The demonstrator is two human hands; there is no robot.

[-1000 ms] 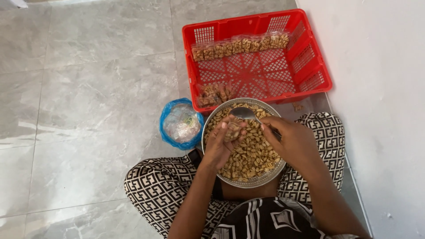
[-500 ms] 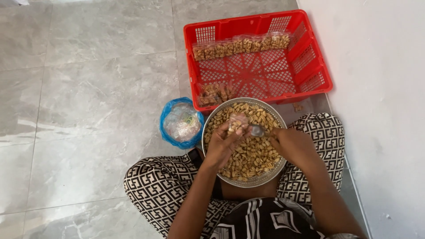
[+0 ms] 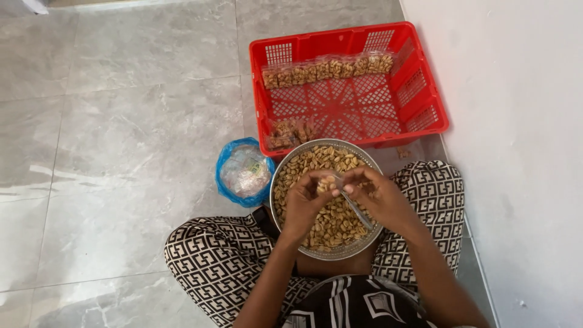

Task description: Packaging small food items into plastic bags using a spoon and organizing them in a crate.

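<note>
Our right hand (image 3: 381, 197) moved from right side of metal bowl (image 3: 285, 173) toward centre, met our left hand (image 3: 305, 202) above peanuts (image 3: 316, 161). Spoon (image 3: 355, 208) went from scooping at bowl's far edge to lying angled under right fingers. We brought small clear packet (image 3: 328, 183) up between both hands; fingertips closed around it.

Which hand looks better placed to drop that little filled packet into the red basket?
Probably the left hand: its fingers pinch the small packet of nuts over the metal bowl, while the right hand holds a spoon. The red basket lies just ahead.
</note>
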